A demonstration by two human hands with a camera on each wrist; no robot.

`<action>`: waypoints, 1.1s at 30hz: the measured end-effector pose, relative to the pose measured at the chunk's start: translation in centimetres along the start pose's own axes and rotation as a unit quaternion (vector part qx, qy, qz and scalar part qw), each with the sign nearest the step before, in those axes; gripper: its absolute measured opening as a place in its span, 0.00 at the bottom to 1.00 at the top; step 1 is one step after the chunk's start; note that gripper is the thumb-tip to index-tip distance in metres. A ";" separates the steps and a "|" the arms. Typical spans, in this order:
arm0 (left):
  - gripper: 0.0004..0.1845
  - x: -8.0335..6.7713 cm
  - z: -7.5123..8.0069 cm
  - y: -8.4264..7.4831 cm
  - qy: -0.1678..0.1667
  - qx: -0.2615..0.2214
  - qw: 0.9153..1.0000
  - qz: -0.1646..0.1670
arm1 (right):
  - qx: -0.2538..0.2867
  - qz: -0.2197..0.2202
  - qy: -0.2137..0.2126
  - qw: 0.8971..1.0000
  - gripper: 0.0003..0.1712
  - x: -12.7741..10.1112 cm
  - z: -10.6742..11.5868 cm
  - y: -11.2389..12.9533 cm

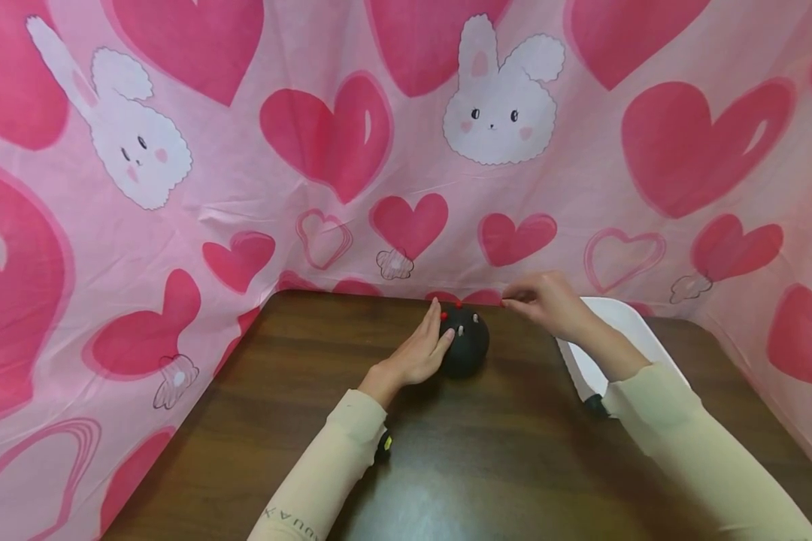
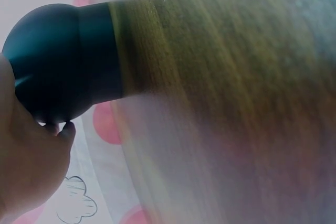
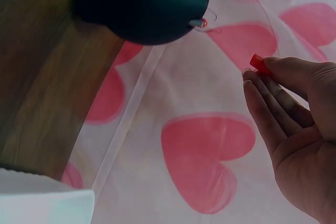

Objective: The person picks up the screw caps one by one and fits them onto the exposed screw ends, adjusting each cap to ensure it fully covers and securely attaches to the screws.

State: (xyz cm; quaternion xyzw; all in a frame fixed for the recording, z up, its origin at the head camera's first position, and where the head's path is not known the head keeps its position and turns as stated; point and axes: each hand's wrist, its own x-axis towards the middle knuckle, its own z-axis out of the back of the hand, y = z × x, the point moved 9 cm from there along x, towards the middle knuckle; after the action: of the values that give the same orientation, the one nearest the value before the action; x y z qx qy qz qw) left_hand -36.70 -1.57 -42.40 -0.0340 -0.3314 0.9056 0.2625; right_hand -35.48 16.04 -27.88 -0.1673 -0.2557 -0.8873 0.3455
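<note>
A black ball (image 1: 465, 349) on a short cylindrical base stands near the table's far edge. Several small metal pegs (image 3: 198, 23) stick out of its upper part, and red bits show at its top. My left hand (image 1: 416, 353) rests against the ball's left side, fingers extended and thumb on the front; the left wrist view shows the hand (image 2: 34, 156) close along the ball (image 2: 58, 61). To the ball's right, my right hand (image 1: 548, 304) is raised, apart from it. Its thumb and index finger pinch a small red cap-like piece (image 3: 259, 64); the other fingers are extended.
A white tray (image 1: 639, 323) stands at the right of the brown wooden table (image 1: 440, 481), partly behind my right forearm. Pink cloth (image 1: 440, 173) with hearts and rabbits hangs around the table's back and sides.
</note>
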 end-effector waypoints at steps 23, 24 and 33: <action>0.42 0.2 0.0 0.2 0.003 -0.003 1.000 0.002 | 0.041 0.026 0.008 0.999 0.08 1.0 -3.6 2.1; 0.42 0.3 0.0 0.2 0.004 -0.004 1.000 0.003 | 0.042 0.025 0.010 0.999 0.08 1.0 -3.7 2.1; 0.42 0.2 0.0 0.2 0.003 -0.002 1.000 0.002 | 0.045 0.028 0.012 0.998 0.08 1.3 -4.8 2.2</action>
State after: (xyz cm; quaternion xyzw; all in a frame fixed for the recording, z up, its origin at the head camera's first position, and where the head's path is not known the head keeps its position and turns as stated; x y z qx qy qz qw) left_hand -36.92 -1.59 -42.47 -0.0380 -0.3323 0.9053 0.2617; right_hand -35.37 11.25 -30.42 -0.1484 -0.2869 -0.8665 0.3806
